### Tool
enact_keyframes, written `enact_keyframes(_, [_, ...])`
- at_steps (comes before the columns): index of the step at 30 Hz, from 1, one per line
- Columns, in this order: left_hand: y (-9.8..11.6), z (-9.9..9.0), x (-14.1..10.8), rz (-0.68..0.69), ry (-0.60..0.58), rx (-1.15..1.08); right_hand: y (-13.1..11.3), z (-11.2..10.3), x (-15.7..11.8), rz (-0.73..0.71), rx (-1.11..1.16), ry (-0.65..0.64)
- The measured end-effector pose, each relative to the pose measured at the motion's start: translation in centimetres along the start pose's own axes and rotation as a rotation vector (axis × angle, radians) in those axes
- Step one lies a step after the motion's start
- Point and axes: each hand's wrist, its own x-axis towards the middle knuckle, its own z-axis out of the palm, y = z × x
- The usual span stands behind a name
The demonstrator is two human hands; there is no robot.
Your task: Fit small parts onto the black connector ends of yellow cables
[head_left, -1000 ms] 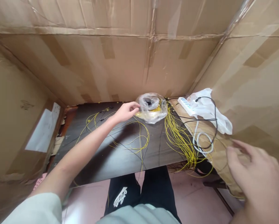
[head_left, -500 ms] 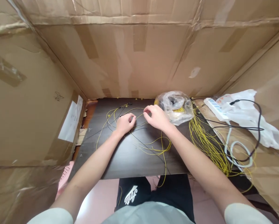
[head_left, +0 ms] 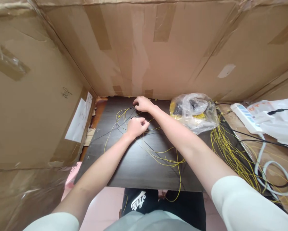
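Note:
My left hand (head_left: 137, 127) is closed in a pinch over the dark table (head_left: 129, 170), holding a thin yellow cable. A small black end pokes out by its knuckles. Farther back, my right hand (head_left: 143, 104) has its fingers curled in at the black tips of the loose yellow cables (head_left: 118, 116); its fingertips seem closed on one cable, partly hidden. Thin yellow and dark strands loop around both hands. Nearer the table's front edge, more yellow strands (head_left: 169, 163) lie in a loose curl, with one hanging over the edge.
A clear plastic bag (head_left: 194, 110) with yellow and black contents sits at the back right. Beside it spreads a bundle of yellow cables (head_left: 227, 150). A white power strip (head_left: 247, 118), a white plastic bag (head_left: 281, 120) and black cords lie farther right. Cardboard walls (head_left: 134, 57) surround the table.
My right hand has moved left and back, from beside my left hand to the black cable tips. My left hand stays pinched in nearly the same spot. The view has turned slightly left.

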Motion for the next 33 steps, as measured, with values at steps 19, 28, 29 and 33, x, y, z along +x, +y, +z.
enact_keyframes(19, [-1.9,-2.1,0.7,0.067,0.487,0.025,-1.5,-0.6,-3.9,-0.165,0.352,0.162])
enact_keyframes(28, [-3.4,-1.9,1.4,0.110,0.400,-0.208,-1.1,0.0,-5.3,0.089,1.027,0.253])
enact_keyframes(29, [-3.3,-1.9,1.4,0.095,0.403,-0.219,-0.9,0.4,-5.4,0.093,1.071,0.259])
enact_keyframes(33, [-3.3,-1.8,1.4,0.038,0.426,-0.268,-1.0,2.5,-6.1,0.084,1.126,0.334])
